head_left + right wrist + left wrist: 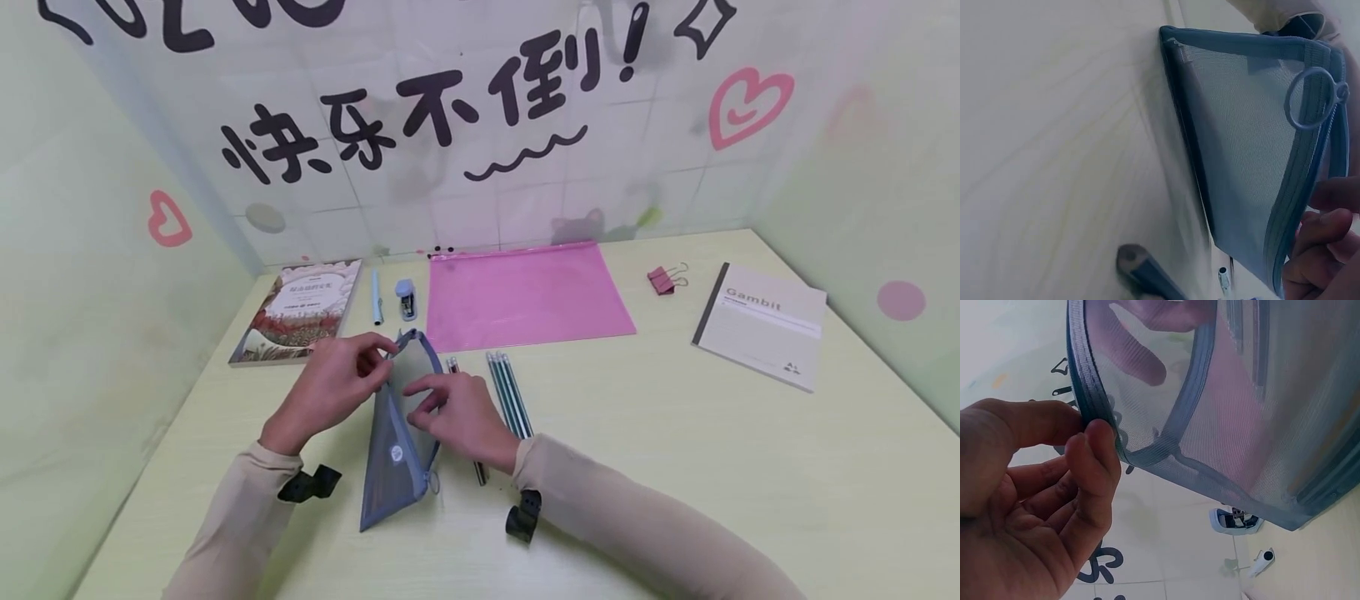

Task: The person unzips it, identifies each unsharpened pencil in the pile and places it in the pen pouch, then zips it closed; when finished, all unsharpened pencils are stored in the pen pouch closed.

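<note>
A blue-grey mesh zip pouch [397, 467] stands on the table with its mouth apart and its ring pull [433, 482] at the near end. Near the far end, my left hand [333, 379] pinches the zip edge between thumb and finger [1100, 450]. My right hand [465, 417] is at the pouch's mouth, thumb and forefinger apart and the other fingers bent. Through the mesh in the left wrist view, its fingers show nothing between them. Beside the pouch lie several green-striped pencils [512, 396] and a darker pencil [481, 473], partly hidden under the right hand.
Along the back lie an illustrated book [300, 308], a light blue pen [377, 296], a small blue stapler-like item [406, 298] and a pink translucent folder [525, 296]. To the right are a red binder clip [662, 281] and a white notebook [765, 325]. A printed sheet covers the wall.
</note>
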{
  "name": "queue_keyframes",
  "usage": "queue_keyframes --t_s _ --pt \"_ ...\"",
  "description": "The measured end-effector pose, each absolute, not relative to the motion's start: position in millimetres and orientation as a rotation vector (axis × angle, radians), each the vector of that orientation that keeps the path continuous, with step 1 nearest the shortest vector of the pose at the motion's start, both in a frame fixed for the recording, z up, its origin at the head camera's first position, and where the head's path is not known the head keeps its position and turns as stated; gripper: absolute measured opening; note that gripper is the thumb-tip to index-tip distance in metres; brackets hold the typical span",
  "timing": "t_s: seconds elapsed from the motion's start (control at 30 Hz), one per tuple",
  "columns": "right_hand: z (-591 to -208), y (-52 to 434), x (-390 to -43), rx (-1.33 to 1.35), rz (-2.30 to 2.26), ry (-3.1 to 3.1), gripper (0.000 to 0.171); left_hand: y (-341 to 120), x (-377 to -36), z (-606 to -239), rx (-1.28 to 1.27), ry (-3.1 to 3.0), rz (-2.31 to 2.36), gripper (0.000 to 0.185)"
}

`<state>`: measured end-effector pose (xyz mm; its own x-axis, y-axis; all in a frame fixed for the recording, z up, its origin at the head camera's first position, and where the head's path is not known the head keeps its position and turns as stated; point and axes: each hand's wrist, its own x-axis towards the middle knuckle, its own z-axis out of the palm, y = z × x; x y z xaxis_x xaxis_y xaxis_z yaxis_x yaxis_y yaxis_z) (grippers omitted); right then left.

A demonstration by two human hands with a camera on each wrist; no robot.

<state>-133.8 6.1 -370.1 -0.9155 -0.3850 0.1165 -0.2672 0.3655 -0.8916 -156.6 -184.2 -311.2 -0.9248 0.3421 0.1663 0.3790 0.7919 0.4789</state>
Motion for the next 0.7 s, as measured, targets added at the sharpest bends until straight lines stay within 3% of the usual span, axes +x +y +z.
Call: queue_keyframes --t_s 0.3,0.7 --pt "-372.6 30.7 -144.2 -0.563 -1.665 2.566 0.013 -187.2 -156.5 -311.4 -0.543 -2.919 -0.808 0.016" --pt "-379.4 47.8 -160.4 -0.652 -1.155 2.63 0.007 -189.4 -157.5 -311.8 -0.543 -2.918 -0.801 0.017"
